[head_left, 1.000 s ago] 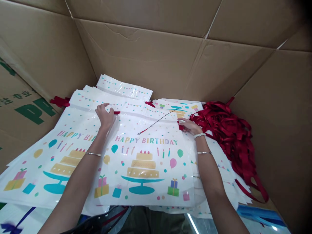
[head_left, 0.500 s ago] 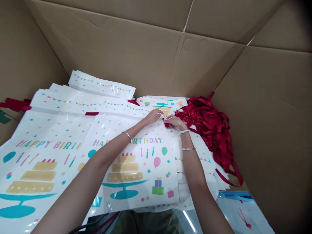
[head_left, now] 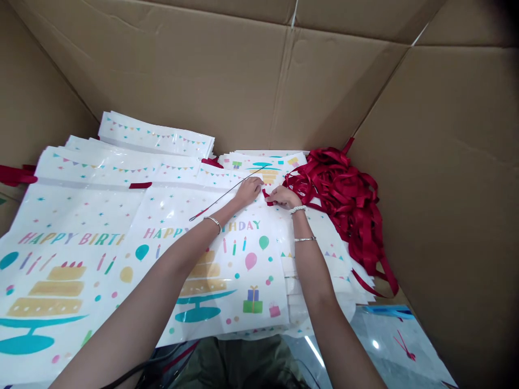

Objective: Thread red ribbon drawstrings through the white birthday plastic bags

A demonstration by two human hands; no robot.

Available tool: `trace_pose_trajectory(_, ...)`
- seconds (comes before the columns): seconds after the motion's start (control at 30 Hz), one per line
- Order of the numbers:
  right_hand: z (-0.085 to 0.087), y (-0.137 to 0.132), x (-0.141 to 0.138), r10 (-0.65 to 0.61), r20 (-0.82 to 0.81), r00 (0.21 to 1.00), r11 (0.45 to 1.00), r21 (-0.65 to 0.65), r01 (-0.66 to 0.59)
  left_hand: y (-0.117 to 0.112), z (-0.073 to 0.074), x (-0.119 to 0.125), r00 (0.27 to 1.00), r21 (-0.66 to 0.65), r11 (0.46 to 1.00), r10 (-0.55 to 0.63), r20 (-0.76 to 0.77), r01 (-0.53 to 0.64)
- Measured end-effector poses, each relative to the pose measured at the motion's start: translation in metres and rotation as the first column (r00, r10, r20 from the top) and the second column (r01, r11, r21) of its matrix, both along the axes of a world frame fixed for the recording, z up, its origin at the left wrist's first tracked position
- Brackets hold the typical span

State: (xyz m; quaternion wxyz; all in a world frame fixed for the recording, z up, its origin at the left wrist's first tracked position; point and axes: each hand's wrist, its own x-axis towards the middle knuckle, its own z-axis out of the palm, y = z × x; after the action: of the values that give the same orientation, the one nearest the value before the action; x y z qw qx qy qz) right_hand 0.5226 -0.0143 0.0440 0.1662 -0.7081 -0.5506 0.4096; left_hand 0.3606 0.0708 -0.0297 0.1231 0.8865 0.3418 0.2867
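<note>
My left hand [head_left: 249,190] is closed at the top right corner of a white printed "Happy Birthday" plastic bag [head_left: 227,337]. A long thin wire threader [head_left: 225,195] slants across this hand, its red, looped end pointing down to the left; the fingers' exact hold on it is partly hidden. Just to the right, my right hand [head_left: 286,196] pinches the end of a red ribbon [head_left: 268,198] by the bag's edge. The two hands are close but apart. Beneath and to the left lie more bags of the same print [head_left: 81,210].
A heap of tangled red ribbon [head_left: 344,194] lies at the right. Tall cardboard walls [head_left: 203,70] surround the back and sides. Further bags [head_left: 156,135] are stacked behind. A clear bag with a blue top edge [head_left: 389,312] sits at the lower right. A short red ribbon piece [head_left: 140,185] shows at the bag seam.
The wire has swung into fuller view, lying across my left hand. My right hand has drawn slightly away from the left with the red ribbon end in its fingers. The view has shifted slightly.
</note>
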Motion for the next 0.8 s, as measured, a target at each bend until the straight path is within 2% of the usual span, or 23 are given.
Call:
trace_pose_trajectory(0.33,-0.010,0.005,0.001,-0.019,0.031,0.999,1.000,-0.017,0.019,-0.001,0.000,0.001,0.998,0.027,0.999,0.039,-0.050,-0.037)
trace_pose_trajectory(0.57,-0.002,0.001,0.001,-0.061,0.056,0.997,0.998,0.022,0.060,-0.001,0.001,0.001,0.999,0.031,0.999,0.030,-0.037,-0.029)
trace_pose_trajectory(0.67,0.001,-0.001,-0.001,-0.080,0.036,0.996,0.997,0.006,0.080,-0.002,0.001,0.001,0.999,0.022,0.999,0.036,-0.035,-0.035)
trace_pose_trajectory(0.8,0.002,0.000,-0.001,-0.048,-0.016,0.999,0.998,-0.051,0.047,0.000,-0.001,0.001,0.999,0.025,0.999,0.030,-0.025,-0.029)
